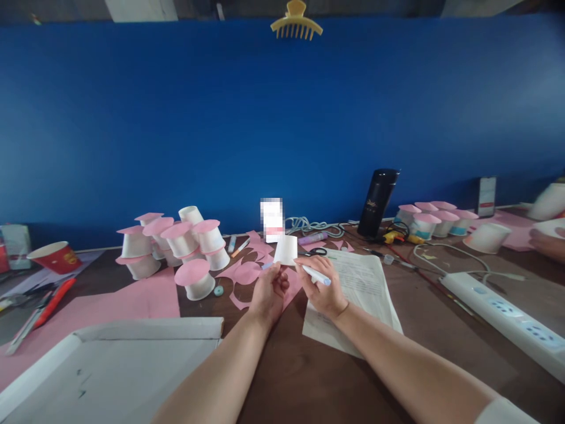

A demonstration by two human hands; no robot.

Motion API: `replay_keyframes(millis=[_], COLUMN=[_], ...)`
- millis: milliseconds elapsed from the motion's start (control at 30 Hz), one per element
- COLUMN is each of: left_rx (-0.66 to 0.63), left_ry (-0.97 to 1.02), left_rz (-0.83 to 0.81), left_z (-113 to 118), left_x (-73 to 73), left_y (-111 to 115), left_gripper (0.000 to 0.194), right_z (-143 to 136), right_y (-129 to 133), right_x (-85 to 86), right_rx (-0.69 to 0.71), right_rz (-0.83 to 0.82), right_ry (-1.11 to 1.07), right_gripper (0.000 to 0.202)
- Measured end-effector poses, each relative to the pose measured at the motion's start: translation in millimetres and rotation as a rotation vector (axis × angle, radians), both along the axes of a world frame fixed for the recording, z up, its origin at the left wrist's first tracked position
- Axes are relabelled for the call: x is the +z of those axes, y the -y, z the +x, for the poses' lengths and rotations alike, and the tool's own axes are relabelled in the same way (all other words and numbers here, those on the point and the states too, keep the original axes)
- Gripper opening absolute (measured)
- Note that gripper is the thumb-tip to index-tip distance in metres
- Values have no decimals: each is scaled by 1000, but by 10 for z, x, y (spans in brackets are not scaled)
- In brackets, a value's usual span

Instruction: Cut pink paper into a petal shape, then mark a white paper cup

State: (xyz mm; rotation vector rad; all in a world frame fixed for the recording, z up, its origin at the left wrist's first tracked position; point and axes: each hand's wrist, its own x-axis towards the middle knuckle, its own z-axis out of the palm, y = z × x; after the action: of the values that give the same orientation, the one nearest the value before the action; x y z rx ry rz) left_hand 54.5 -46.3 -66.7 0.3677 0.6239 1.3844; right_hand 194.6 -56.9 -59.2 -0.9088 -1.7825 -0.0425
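Note:
My left hand (269,294) is closed on a small white paper cup (286,248), gripping it near its lower edge. In my right hand (325,291) is a white marker pen (316,274), its tip end close to or touching the cup's lower right side; contact is unclear. Pink paper scraps with round cut-outs (246,272) lie behind and to the left of my hands. Black-handled scissors (318,252) rest just behind the right hand. Under my right wrist lies a printed sheet (366,288). A phone (271,221) with a blurred screen stands behind the cup.
Stacked white cups with pink paper discs (176,238) stand at left, near a red cup (55,258), utility knife (39,318) and white box lid (145,330). To the right are a black bottle (377,203), more cups (426,225), a power strip (503,312) and another person's hand (547,242).

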Motion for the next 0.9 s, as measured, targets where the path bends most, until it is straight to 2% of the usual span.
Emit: replay_keyframes(millis=[233,567,900], left_rx=[25,13,27], left_ry=[-7,-19,-17], left_rz=[-5,6,-12], left_z=[12,10,7], left_x=[-18,-6,-29], left_y=[-5,-3,-11], left_gripper=[2,3,1], right_z=[0,-8,-16], right_y=[17,-1,6], right_x=[7,-3,7], right_rx=[26,-32,20], right_rz=[23,24,42], right_ry=[32,62,49], right_gripper=[20,18,18])
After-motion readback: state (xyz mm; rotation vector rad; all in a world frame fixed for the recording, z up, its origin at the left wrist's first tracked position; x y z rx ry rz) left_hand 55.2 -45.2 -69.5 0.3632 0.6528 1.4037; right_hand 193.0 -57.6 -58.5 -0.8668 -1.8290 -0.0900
